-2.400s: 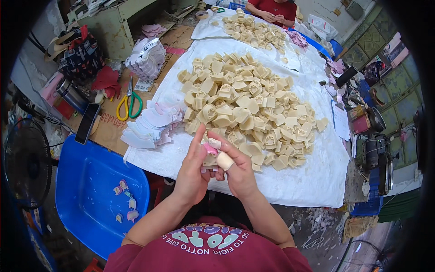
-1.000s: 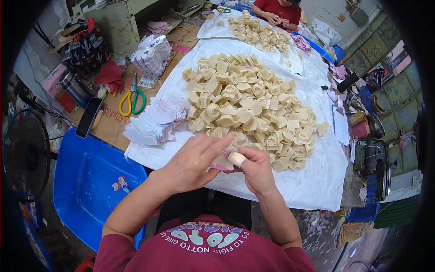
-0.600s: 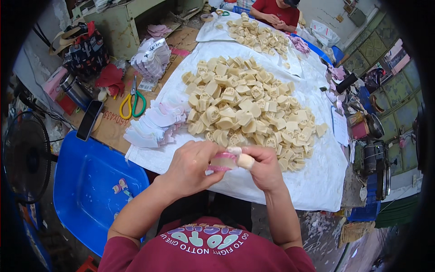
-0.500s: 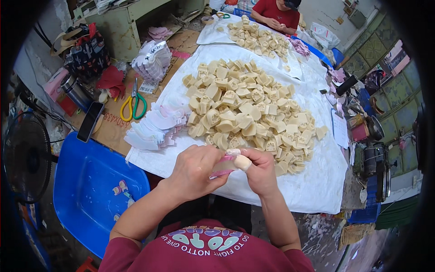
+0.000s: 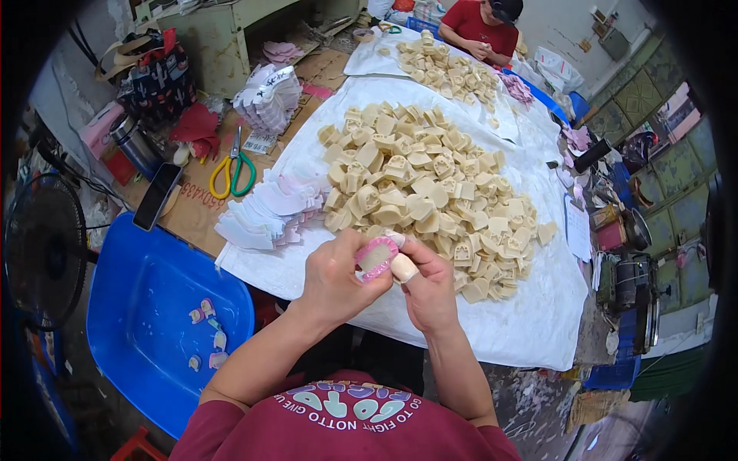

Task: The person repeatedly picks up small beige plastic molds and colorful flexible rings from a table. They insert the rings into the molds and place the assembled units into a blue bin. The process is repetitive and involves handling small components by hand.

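Above the near edge of the white-covered table, my two hands meet around a small beige moulded piece (image 5: 376, 258), rounded like a shoe heel, with a pink strip around its rim. My left hand (image 5: 330, 276) is closed on its left side, fingers curled over it. On the right side, my right hand (image 5: 430, 290) pinches the edge; pale coverings wrap its thumb and a fingertip. Just beyond lies a big pile of similar beige pieces (image 5: 434, 192). Left of that pile are overlapping curved strips (image 5: 273, 211) in white and pale pink.
Below the table's left side stands a blue basin (image 5: 142, 307) holding several small covered pieces (image 5: 218, 359). Scissors (image 5: 233, 165) with yellow and green handles, a phone (image 5: 159, 196) and a steel flask (image 5: 136, 144) lie to the left. At the far end, another person (image 5: 483, 34) sits beside a second pile (image 5: 450, 73).
My hands have turned the held piece so its pale flat face with the pink rim shows upward. Both hands have shifted slightly; the view has moved a little.
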The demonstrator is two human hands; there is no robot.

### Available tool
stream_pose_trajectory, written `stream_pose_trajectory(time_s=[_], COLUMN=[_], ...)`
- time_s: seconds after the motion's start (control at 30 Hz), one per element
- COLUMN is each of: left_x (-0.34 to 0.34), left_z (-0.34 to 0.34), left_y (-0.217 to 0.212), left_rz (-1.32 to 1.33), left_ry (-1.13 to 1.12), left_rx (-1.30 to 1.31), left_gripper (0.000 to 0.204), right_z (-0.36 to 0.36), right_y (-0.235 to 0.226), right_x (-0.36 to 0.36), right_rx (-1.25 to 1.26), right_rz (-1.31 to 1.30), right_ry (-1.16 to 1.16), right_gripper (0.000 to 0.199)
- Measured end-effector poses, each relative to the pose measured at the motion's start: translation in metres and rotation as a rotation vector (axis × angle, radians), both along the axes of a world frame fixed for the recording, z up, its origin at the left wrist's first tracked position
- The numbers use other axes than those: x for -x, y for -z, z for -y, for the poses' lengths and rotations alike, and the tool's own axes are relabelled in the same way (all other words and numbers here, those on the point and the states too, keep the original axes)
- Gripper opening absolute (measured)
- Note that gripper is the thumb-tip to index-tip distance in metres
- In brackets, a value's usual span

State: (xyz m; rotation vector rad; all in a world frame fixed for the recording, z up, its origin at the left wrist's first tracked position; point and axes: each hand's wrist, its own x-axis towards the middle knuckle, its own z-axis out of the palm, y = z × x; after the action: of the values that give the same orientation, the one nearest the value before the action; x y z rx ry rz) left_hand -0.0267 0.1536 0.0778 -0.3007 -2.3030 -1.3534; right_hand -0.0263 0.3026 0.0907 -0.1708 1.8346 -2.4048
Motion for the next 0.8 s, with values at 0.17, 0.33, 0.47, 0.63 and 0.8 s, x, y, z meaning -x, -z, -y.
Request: stream_pose_trajectory(time_s=[0.17,0.33,0.47,0.63,0.8], left_x=[-0.002,-0.003,-0.005,-0.026,-0.031], left_z=[0.003,0.004,0.011,0.014,0.024], left_y=[0.008,0.008,0.009,0.009,0.024], left_rz=[-0.031,-0.096,-0.115,0.629,0.62], left_ry=[-0.019,0.022,0.06,0.616,0.625], left_rx=[0.106,0.164,-0.067,-1.134,-1.183], left_gripper=[0.036,0.038,0.041,0.047,0.048], right_z=[0.002,0.004,-0.005,0.008,0.012], right_y=[0.006,0.012,0.017,0.01,0.024], right_x=[0.005,0.007,0.014,0.002,0.009], right_rx=[-0.054,-0.06,-0.232,-0.416,-0.21], right_rz=[-0.024,-0.004,-0.235,-0.468,-0.33], right_ry=[-0.066,-0.103,-0.139,-0.107,-0.258], right_gripper=[0.03,0.033,0.04,0.043,0.044])
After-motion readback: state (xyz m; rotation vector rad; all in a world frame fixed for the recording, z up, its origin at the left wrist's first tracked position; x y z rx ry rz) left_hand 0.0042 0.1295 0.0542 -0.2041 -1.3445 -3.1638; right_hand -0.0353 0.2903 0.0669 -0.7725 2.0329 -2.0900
